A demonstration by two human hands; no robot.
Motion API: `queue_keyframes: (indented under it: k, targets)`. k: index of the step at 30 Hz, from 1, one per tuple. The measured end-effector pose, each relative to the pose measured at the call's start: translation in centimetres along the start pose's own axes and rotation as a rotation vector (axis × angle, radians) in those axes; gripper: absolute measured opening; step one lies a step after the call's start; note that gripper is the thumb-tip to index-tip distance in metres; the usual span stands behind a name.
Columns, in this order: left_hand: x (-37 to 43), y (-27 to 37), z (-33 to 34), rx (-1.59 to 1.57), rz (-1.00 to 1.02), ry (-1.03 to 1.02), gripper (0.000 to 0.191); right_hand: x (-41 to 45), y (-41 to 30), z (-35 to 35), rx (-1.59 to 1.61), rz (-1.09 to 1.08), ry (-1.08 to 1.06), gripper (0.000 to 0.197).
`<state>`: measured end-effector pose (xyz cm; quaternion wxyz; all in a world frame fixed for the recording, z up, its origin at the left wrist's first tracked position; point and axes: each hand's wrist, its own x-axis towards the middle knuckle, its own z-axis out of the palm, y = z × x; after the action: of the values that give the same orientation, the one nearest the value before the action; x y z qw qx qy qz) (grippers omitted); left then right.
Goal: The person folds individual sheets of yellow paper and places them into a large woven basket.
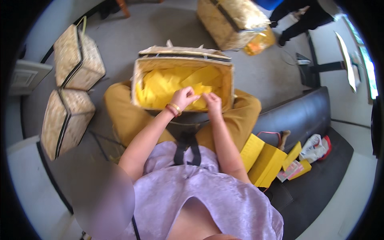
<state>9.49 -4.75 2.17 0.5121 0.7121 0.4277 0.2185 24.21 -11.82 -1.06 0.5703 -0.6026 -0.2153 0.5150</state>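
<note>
In front of me, between my knees, stands an open woven box (183,62) with dark trim along its far side. Many loose sheets of yellow paper (162,87) lie inside it. Over its near part, my left hand (183,98) and my right hand (213,103) are close together, fingertips pinching a small piece of yellow paper (201,89) between them. A bracelet circles my left wrist. Stacks of yellow paper (267,166) lie on the black seat to my right.
Two closed woven boxes (79,60) (67,120) stand at the left. Another woven box (234,24) is at the far right, beside an orange plastic bag (260,42). A person's dark-clothed legs (300,22) are beyond it. A white and red bag (315,148) lies on the black sofa (297,111).
</note>
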Motion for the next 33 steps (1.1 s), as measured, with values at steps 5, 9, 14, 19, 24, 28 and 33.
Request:
queue_keyframes:
  k: [5,9,14,19,24,28,33]
  targets:
    - [0.0,-2.0,-3.2,-0.084,-0.055,0.067,0.030,0.3,0.2,1.3,0.165,0.007,0.032,0.015]
    - [-0.2,-1.0,-1.7,-0.125,-0.021,-0.064,0.025,-0.6,-1.2,1.7,0.066,0.016,-0.034,0.012]
    - [-0.3,-0.6,0.1,-0.133,-0.049,-0.065,0.024,-0.2,-0.8,0.3,-0.057,0.037,-0.094,0.013]
    - [0.1,-2.3,-1.9,-0.174,-0.068,-0.014,0.020,-0.4,-0.7,1.2,-0.006,-0.020,-0.072,0.012]
    - [0.9,-5.6,-6.1,-0.215,-0.056,0.312,0.015,0.0,1.1,1.0,0.017,-0.047,0.015,0.021]
    - [0.7,-7.9,-8.8,0.169,-0.200,0.500,0.033,0.1,0.8,0.9,-0.011,-0.102,0.103,0.023]
    - [0.0,-6.4,-7.9,0.699,-0.100,0.529,0.056,0.0,0.1,1.3,0.084,-0.060,0.074,0.014]
